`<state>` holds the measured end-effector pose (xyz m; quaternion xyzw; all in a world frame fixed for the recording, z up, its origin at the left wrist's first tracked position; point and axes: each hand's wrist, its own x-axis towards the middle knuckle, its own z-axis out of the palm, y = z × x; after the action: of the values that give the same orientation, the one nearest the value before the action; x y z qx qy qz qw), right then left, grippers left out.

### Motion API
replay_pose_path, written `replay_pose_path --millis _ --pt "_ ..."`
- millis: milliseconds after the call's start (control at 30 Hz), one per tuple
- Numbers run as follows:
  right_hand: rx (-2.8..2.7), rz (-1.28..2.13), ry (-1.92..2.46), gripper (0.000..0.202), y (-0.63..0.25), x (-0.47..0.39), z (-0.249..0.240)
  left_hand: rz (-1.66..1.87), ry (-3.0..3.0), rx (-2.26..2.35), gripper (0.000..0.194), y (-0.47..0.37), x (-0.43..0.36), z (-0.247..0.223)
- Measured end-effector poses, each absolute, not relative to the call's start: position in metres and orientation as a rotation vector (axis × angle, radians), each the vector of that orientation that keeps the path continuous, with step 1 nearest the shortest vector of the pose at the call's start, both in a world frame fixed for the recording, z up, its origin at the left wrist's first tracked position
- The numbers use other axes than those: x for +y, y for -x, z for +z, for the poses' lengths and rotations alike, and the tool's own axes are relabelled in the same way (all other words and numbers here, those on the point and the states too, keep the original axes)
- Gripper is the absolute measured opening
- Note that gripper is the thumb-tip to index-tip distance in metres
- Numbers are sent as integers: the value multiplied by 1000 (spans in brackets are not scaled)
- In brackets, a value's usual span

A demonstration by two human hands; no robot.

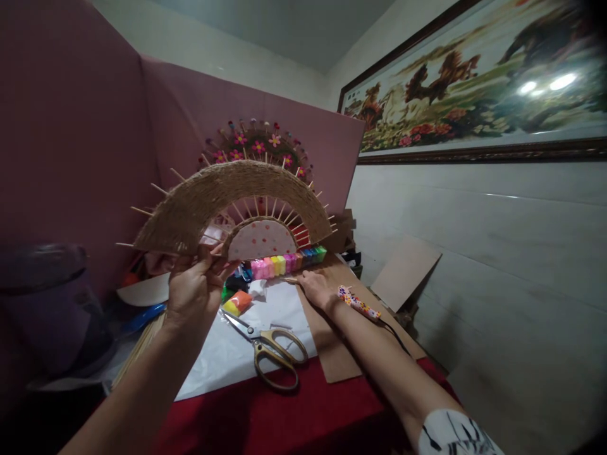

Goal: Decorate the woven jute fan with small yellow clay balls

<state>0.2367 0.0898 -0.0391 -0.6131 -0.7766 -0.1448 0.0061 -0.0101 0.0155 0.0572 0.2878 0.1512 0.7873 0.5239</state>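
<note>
My left hand (196, 284) is closed on the lower left edge of a half-round woven fan (244, 177), holding it up over the table. Thin sticks poke out past its brown woven band, and a pale dotted half-disc forms its centre. Lower right of the fan, my right hand (315, 289) rests low over the table, its fingers together at a thin brownish piece (289, 280) too small to name. Behind that hand lies a flower-patterned handheld tool with a cord (358, 303). Large scissors with gold handles (270, 347) lie nearer me, blades slightly parted.
Colourful small packs (284, 262) stand in a row beneath the fan, with an orange-and-yellow pack (238, 303) closer. White paper (213, 366) and brown board (339, 366) cover part of the red cloth (284, 417). A decorated flowered piece (258, 142) stands behind; thin sticks (140, 347) lie left.
</note>
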Motion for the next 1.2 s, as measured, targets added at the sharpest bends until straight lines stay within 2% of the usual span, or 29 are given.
replay_pose_path --millis 433,533,633,700,867,1200 --pt "-2375 -371 1880 30 -220 59 -21 1873 -658 402 19 16 19 35" --pt "-2427 -254 1807 25 -203 28 -19 1879 -651 415 21 18 19 30" --pt "-2538 -82 1688 32 -189 -9 -27 1887 -662 427 20 20 20 28" --pt "-2612 153 1548 40 -182 -30 -36 1885 -663 436 19 21 20 27" --pt "-2589 155 1524 26 -174 -42 -46 1889 -678 427 18 22 23 22" --pt "-2433 442 1378 29 -195 -76 -16 1908 -640 414 19 27 30 14"
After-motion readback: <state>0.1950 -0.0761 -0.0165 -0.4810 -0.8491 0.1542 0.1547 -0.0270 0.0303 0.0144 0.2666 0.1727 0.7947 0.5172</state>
